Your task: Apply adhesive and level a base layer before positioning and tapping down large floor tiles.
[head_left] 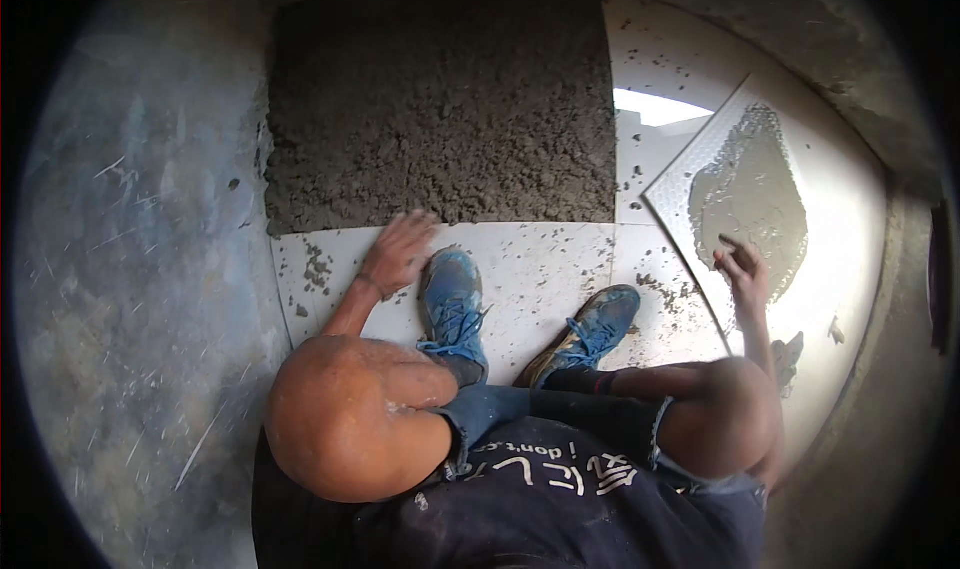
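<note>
My left hand (402, 249) is over the near edge of a bed of dark, crumbly mortar (440, 119), its fingers stretched out and holding nothing. Beneath that wrist lie white floor tiles (525, 269) dotted with mortar crumbs. Off to the right, a loose white tile (675, 191) lies at an angle with its textured back facing up. Smooth grey cement paste (760, 189) covers the middle of that back. My right hand (745, 277) is at the near part of the paste, fingers apart with nothing visible in them; whether they touch it I cannot tell.
My blue shoes (453, 299) stand on the tiles between my hands. A scuffed grey wall (150, 249) runs along the left. Mortar crumbs (665, 289) are scattered beside the loose tile. A grey lump (788, 359) lies near my right knee.
</note>
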Demonstrator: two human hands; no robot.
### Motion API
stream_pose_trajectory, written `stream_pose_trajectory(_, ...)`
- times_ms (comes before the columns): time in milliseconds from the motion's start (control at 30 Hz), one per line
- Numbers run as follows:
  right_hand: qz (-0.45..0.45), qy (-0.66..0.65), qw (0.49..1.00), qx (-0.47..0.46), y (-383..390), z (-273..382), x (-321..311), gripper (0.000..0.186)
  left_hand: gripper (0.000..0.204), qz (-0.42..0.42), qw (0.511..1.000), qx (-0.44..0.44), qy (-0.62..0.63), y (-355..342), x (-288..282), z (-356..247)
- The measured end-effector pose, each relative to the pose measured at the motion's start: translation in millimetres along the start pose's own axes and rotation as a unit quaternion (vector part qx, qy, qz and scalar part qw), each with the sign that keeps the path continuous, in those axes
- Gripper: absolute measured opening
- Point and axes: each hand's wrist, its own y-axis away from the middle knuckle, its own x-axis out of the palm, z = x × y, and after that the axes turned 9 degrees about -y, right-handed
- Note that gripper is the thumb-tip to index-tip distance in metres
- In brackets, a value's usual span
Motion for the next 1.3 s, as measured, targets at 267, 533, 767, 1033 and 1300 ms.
stream_pose_trajectory(267,0.072,0.104,0.991,0.042,27,-64,51,0.033,0.048,0.111,0.989,0.073,-0.072,-31,4,25)
stream_pose_trajectory(533,0.216,0.335,0.805,-0.438,-49,-38,193,0.052,0.04,-0.06,0.997,0.049,-0.014,-68,-3,-7)
stream_pose_trajectory(767,0.194,0.383,0.786,-0.444,-87,-46,245,0.046,0.027,0.001,0.995,0.093,-0.021,-92,-11,-29)
stream_pose_trajectory(1033,0.198,0.33,0.842,-0.379,-28,-87,194,0.029,0.018,-0.073,0.996,-0.004,0.043,-25,-82,-64)
stream_pose_trajectory(1300,-0.062,0.231,0.904,-0.355,0,-70,101,0.045,0.037,0.197,0.971,-0.119,0.068,-11,-229,-173)
